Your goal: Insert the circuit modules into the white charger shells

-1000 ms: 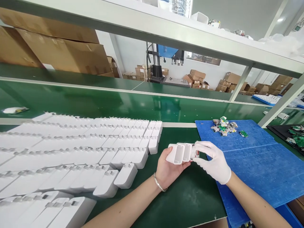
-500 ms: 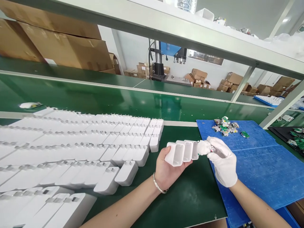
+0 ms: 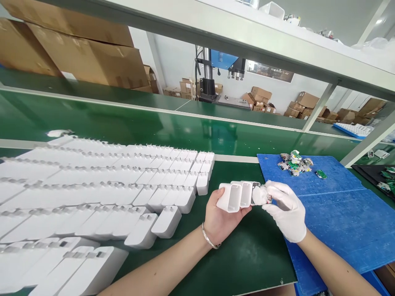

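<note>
My bare left hand [image 3: 220, 218] grips three white hollow charger shells [image 3: 239, 195] side by side, their open ends toward me, above the dark green bench. My right hand [image 3: 285, 211], in a white glove, pinches a small circuit part [image 3: 268, 199] against the open end of the rightmost shell. A silver bracelet [image 3: 210, 240] sits on my left wrist. A small pile of green circuit boards [image 3: 294, 162] lies on the blue sheet [image 3: 336, 209] beyond my right hand.
Rows of white charger shells [image 3: 108, 193] lie across the left of the bench. A green conveyor belt [image 3: 154, 127] runs behind them under a white shelf frame [image 3: 247, 45]. Cardboard boxes [image 3: 77, 57] stand at the back left. A dark tray [image 3: 379, 176] with boards is at far right.
My gloved right hand drew slightly away from the shells, then came back against the rightmost shell with the small part. The left hand kept its grip and shifted little.
</note>
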The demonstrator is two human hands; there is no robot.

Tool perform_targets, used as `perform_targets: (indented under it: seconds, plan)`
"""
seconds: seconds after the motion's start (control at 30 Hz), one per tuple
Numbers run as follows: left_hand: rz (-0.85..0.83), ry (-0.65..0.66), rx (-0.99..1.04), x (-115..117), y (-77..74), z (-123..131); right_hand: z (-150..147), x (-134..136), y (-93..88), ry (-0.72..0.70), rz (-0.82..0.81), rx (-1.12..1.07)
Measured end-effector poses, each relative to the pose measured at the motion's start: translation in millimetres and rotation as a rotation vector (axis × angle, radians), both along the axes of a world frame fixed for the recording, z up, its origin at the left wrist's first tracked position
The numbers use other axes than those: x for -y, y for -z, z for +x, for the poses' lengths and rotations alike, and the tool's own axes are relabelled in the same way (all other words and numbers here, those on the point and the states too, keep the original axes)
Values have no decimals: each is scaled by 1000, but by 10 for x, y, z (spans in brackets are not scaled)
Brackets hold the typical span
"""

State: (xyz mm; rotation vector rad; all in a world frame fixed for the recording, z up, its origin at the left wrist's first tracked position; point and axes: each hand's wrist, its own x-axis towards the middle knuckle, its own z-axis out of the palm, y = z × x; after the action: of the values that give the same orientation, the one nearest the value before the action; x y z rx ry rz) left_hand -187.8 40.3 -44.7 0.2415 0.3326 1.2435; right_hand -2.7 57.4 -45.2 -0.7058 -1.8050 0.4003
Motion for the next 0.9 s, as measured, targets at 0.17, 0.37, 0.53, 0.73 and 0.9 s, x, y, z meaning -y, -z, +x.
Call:
perform_targets:
  seconds: [0.17, 0.37, 0.53, 0.73, 0.9]
  plan:
    - [51, -8, -19, -23, 38, -8, 7, 19, -1, 17, 113, 43]
    - [71, -8, -28, -16, 63, -14, -9, 12, -22, 38, 148, 70]
    - [100, 2, -21, -2, 72, -21, -33, 20, -66, 99, 213, 125]
    - [111, 11, -46, -3, 80, -28, -59, 45, -135, 140, 355, 247]
    - [155, 49, -40, 10, 68, -43, -77, 74, -161, 135, 462, 309]
